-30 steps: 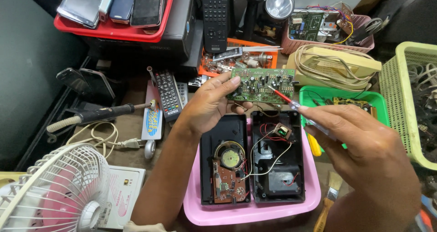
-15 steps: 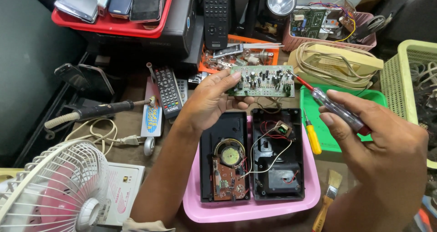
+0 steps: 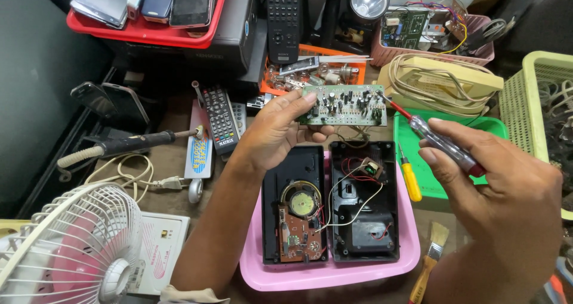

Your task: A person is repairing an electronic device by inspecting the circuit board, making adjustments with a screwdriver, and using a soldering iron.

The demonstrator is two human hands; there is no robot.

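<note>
My left hand (image 3: 271, 134) holds up a green circuit board (image 3: 343, 104) by its left end, above an opened black radio. The radio's two halves (image 3: 331, 205) lie in a pink tray (image 3: 256, 268); one half shows a round speaker and a brown board, the other red and white wires. My right hand (image 3: 501, 190) grips a clear-handled screwdriver (image 3: 439, 140) with a red shaft, its tip touching the board's right edge.
A yellow-handled screwdriver (image 3: 410, 178) lies in a green tray (image 3: 471, 131). A paintbrush (image 3: 431, 256) rests right of the pink tray. A soldering iron (image 3: 128, 144), remotes (image 3: 221, 119), a white fan (image 3: 71, 250), a red tray of phones (image 3: 143, 32) and baskets crowd the bench.
My left hand lifted the circuit board slightly away from the radio. My right hand drew back to the right, swinging the screwdriver tip from the board's middle to its right edge.
</note>
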